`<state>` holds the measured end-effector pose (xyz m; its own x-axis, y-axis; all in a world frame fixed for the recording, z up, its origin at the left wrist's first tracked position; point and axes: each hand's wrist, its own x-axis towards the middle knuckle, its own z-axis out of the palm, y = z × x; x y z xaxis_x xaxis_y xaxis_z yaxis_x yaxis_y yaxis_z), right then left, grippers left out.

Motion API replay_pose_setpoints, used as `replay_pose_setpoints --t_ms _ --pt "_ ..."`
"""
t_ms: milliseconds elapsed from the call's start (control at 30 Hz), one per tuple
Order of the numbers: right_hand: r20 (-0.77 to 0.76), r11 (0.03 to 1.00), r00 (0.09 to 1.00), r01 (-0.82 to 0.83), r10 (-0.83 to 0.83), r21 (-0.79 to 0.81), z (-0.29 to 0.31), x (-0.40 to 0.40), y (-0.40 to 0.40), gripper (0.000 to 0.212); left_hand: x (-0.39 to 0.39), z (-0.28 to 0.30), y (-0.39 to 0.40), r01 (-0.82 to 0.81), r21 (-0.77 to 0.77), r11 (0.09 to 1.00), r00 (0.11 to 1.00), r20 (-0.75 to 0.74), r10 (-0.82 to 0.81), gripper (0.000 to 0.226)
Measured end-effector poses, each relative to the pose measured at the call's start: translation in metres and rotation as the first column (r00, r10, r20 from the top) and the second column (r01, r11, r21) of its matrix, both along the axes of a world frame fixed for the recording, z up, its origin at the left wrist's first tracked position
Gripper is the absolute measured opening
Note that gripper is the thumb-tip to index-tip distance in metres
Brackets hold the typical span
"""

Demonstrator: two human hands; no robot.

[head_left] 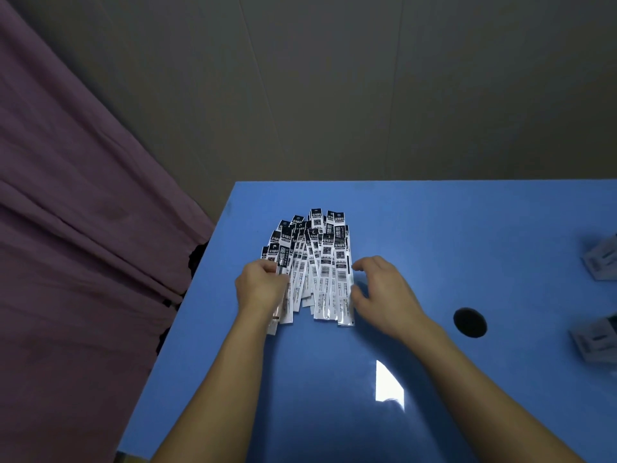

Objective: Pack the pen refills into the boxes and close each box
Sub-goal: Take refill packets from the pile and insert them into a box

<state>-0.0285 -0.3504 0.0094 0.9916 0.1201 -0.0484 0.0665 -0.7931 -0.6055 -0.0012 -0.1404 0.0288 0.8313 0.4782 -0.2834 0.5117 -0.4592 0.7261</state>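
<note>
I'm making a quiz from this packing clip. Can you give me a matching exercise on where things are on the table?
Things:
1. refills
2. boxes
3. round hole
4. left hand

Places:
A. table's right edge
B. right of the right hand
C. fanned out between the hands
D. gripping the pile's left side

Pairs: 1-C, 2-A, 3-B, 4-D

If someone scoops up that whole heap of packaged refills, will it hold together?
Probably not: the pen refills lie loosely fanned, so they would likely slide apart. Their glossy sleeves look slippery. Each is long, thin and probably light; the left hand grips only a few.
</note>
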Motion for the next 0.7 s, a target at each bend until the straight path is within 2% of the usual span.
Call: replay_pose_setpoints --t_ms 200,400,533,700 --pt "-0.038 0.989 0.994 -0.106 0.103 -0.105 0.007 0.0 0.012 0.051 -0.02 0.023 0.005 0.031 -0.046 0.998 0.998 0.053 -0.028 0.03" --pt "-0.001 0.967 0.986 -0.163 0.166 -0.197 0.029 -0.015 0.01 0.057 -0.052 0.042 0.001 0.082 -0.029 0.996 0.984 0.161 -0.076 0.029" --pt "0.023 0.964 0.993 -0.11 0.119 -0.242 0.044 -0.039 -0.003 0.053 -0.069 0.055 -0.018 0.146 0.016 0.989 0.961 0.235 -0.146 0.025" --pt "0.021 0.96 0.999 0.042 -0.037 -0.279 0.054 -0.076 -0.035 0.043 -0.086 0.065 -0.069 0.274 0.058 0.96 0.916 0.287 -0.278 0.021"
